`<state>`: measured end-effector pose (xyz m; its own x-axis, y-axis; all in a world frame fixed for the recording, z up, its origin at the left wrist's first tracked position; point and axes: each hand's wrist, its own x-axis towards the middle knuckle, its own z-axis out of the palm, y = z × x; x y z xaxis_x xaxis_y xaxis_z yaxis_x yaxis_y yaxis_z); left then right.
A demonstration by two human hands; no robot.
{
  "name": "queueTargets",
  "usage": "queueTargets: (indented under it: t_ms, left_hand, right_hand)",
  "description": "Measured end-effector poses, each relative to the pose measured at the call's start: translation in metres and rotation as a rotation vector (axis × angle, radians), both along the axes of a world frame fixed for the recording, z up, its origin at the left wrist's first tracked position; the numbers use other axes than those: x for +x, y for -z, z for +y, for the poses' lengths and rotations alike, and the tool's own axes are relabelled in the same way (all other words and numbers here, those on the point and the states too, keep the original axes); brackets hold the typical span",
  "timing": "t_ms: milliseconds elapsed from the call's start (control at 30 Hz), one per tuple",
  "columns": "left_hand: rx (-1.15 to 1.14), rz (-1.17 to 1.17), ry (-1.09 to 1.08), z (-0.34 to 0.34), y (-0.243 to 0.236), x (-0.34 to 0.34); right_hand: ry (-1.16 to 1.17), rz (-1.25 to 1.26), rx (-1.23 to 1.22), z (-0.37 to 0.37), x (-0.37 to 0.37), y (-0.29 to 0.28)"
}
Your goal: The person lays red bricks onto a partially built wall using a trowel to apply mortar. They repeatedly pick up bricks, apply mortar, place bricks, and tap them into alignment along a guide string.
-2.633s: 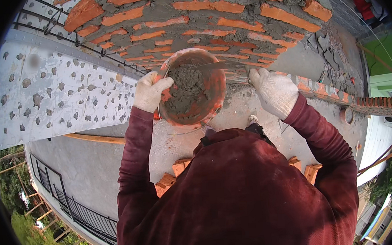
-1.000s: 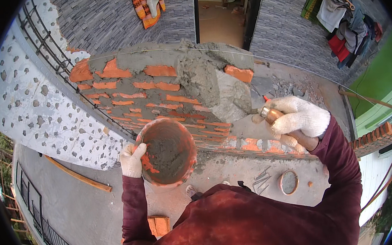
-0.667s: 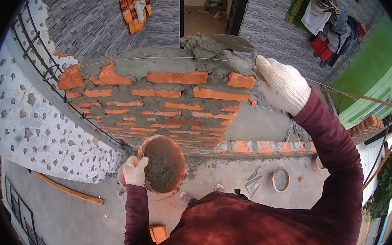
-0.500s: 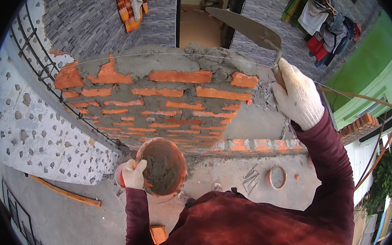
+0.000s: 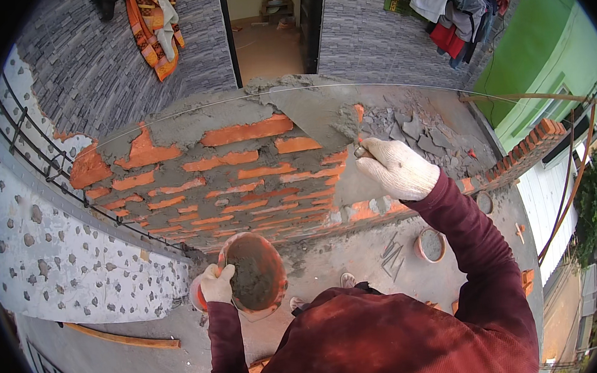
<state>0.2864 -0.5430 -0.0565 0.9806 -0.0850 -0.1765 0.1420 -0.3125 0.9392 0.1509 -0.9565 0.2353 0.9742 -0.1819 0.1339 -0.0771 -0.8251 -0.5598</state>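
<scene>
Left hand (image 5: 217,283), in a white knit glove, is clamped on the left rim of an orange round plastic bucket (image 5: 275,260). Bucket's tilted with its mouth toward the camera, in front of the wall's lower part; wet grey mortar (image 5: 249,276) inside. Can't tell if its base touches anything.

Right hand (image 5: 401,168), same glove type, is closed around the handle of a grey steel pointed trowel (image 5: 310,112). Handle mostly hidden by the fingers. Blade points up-left, across the upper right end of an orange-red brick wall (image 5: 248,130) with thick grey joints. Grey mortar lump (image 5: 345,122) at the blade's right edge. Can't confirm blade-to-wall contact.

Thin white string line (image 5: 403,86) runs along the wall top and on past its right end. Broken grey slabs (image 5: 417,131) on the ground beyond that end. On the grey concrete floor (image 5: 322,263): bent metal rods (image 5: 392,256), and right of them a small round tub (image 5: 431,245) with grey contents.
</scene>
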Motion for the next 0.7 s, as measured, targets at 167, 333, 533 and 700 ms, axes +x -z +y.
queueTargets:
  t_ms: [167,333,533,700]
  left_hand:
    - [-0.094,0.027,-0.041,-0.008,-0.010,-0.012]
    - [-0.055,0.019,-0.035,-0.023,-0.009,-0.024]
    - [-0.032,0.017,-0.175,-0.068,-0.015,-0.045]
    - [-0.213,-0.031,-0.303,-0.121,-0.053,-0.063]
  right_hand:
    - [0.104,0.122,0.174,-0.036,-0.034,-0.012]
    - [0.092,0.238,0.450,-0.081,-0.051,-0.022]
    - [-0.013,0.301,0.528,-0.173,-0.075,-0.005]
    - [-0.219,0.379,0.473,-0.233,-0.038,0.002]
